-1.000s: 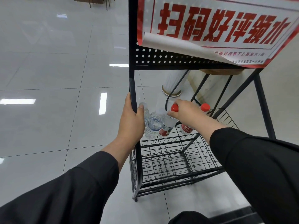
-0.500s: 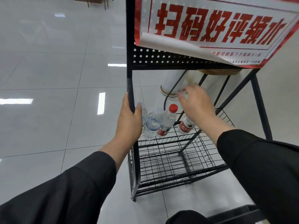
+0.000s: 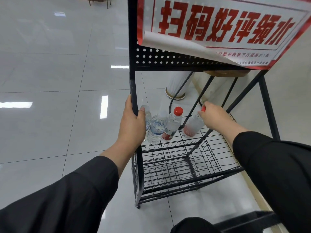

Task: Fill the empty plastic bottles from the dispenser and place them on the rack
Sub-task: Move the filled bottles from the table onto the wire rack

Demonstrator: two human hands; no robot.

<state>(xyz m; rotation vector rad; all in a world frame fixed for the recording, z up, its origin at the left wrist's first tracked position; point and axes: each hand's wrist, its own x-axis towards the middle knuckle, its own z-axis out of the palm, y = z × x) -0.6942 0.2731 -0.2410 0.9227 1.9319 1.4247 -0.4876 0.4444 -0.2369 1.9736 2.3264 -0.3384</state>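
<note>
Four bottles (image 3: 172, 126) upright on wire rack (image 3: 185, 158).

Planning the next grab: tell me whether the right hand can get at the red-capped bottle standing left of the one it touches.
Probably yes. The right hand is at the neighbouring bottle; the red-capped bottle stands beside it, cap exposed, though a slanted rack bar runs between them.

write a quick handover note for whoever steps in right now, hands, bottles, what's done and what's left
Left hand: grips the black metal rack's front upright post, steadying it.
Right hand: fingers on the neck of the right-most red-capped clear plastic bottle, which stands blurred on the wire shelf.
On the shelf, in a row left of it: a red-capped clear bottle and two clear bottles with pale caps.
Done: four bottles on the rack.
Left: let go of the last one; no dispenser or empty bottles in view.
</note>
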